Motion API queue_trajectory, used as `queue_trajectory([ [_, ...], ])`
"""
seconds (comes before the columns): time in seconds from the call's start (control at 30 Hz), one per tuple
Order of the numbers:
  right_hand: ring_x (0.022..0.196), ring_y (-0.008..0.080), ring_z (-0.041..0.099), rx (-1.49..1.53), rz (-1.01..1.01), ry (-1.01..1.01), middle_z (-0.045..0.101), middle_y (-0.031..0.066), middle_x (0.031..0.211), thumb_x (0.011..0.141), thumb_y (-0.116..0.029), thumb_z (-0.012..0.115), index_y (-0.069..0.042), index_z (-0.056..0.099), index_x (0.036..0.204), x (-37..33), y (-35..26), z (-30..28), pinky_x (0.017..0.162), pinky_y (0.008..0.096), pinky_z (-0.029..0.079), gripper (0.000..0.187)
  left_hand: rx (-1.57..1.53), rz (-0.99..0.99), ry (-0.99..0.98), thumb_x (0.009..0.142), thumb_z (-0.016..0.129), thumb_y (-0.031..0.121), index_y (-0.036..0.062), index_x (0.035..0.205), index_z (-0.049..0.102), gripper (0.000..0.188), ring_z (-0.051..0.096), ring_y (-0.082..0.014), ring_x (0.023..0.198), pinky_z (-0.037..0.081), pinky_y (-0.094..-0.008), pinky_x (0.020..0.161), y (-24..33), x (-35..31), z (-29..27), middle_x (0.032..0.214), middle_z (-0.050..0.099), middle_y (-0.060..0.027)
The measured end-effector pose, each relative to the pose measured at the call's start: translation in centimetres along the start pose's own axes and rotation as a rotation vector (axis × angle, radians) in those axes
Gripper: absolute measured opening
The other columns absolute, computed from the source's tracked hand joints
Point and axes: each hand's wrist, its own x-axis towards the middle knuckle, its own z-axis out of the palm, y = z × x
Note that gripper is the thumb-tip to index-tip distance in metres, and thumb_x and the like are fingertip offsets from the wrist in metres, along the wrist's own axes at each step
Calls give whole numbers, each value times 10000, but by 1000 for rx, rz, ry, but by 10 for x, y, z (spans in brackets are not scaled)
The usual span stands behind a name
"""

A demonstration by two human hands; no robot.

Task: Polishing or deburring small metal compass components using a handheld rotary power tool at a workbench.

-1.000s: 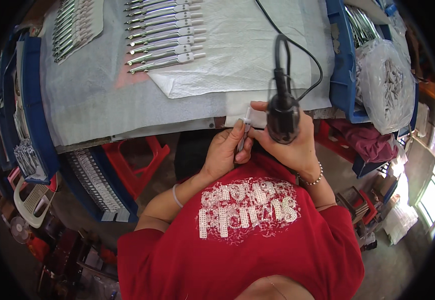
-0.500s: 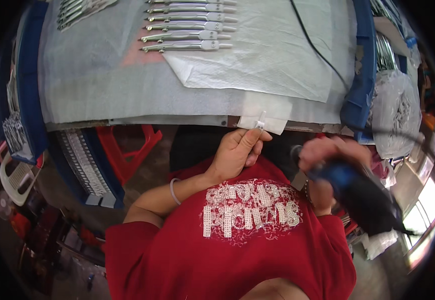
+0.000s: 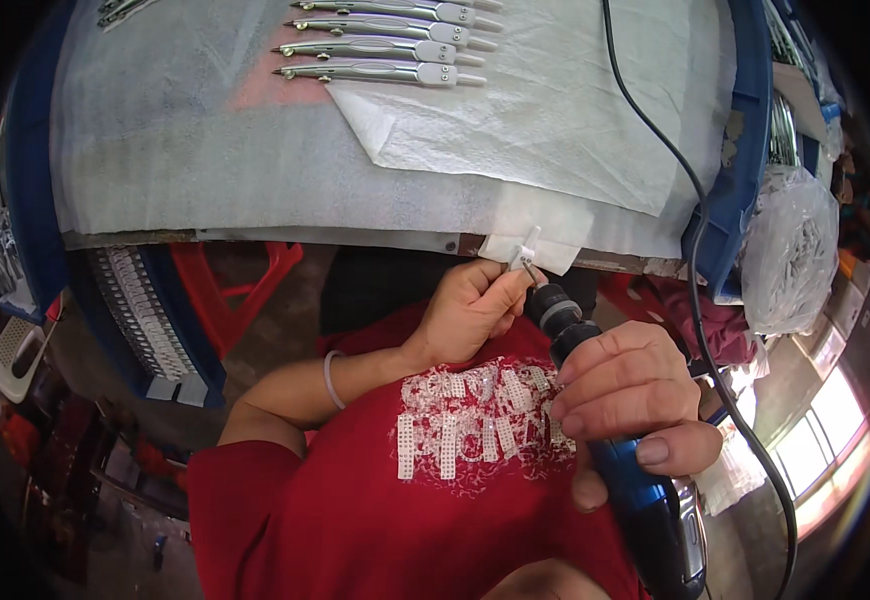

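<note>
Compass point(image 3: 523, 258) pinched snugly in the grip of the left hand point(image 3: 469, 312) at the table's near edge point(image 3: 285, 210), long axis pointing away from the body, and there's the right hand point(image 3: 637, 392), wrapped round a blue-and-black power screwdriver point(image 3: 623, 475), bit angled in from the right!

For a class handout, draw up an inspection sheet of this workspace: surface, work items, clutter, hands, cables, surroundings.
Surface: pale cloth with a creased white sheet over part of it.
Work items: row of metal compasses; white-ended piece; blue-and-black power driver.
Clutter: clear plastic bag by the right-side blue bin.
Hands: left hand pinches the piece; right hand grips the driver, bit at the piece, exact contact unclear.
Cables: black cable runs down past the right hand.
Surroundings: red stool, pale chair.
</note>
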Motion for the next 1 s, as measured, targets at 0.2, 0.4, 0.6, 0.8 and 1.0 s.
queue_trajectory([
  [0.2, 541, 228, 626, -22, -30, 30, 634, 147, 719, 760, -201, 783, -61, 443, 999, -1, 4, 4, 507, 323, 533, 439, 15, -17, 9, 975, 523, 195, 27, 1026, 649, 216, 362, -4, 490, 242, -169, 438, 1, -1, -1, 652, 510, 55],
  [0.4, 536, 223, 624, -42, -14, 15, 637, 142, 719, 762, -196, 781, -67, 447, 995, 1, -1, 4, 495, 317, 527, 428, 42, -31, 14, 976, 520, 208, 23, 1037, 643, 230, 369, -5, 497, 255, -167, 440, 2, -1, 0, 659, 500, 56],
  [0.6, 541, 220, 623, -32, -29, 44, 635, 142, 721, 756, -195, 786, -65, 451, 987, -1, 5, 6, 488, 306, 523, 427, 48, -24, 12, 975, 519, 209, 23, 1034, 642, 231, 375, -2, 508, 258, -161, 445, 0, -1, -2, 660, 494, 58],
  [0.8, 529, 219, 618, -36, -18, 39, 635, 134, 710, 755, -201, 787, -66, 450, 988, -1, 4, 5, 491, 309, 527, 432, 44, -24, 23, 976, 518, 209, 25, 1029, 646, 231, 364, 0, 509, 254, -159, 447, 2, -1, -1, 659, 491, 61],
  [1.0, 539, 216, 626, -45, 4, 43, 637, 126, 711, 750, -209, 791, -70, 446, 986, -2, 1, 4, 501, 314, 533, 441, 45, -43, 10, 977, 519, 213, 29, 1028, 649, 231, 352, 3, 509, 243, -160, 450, 4, -2, 0, 654, 475, 72],
])
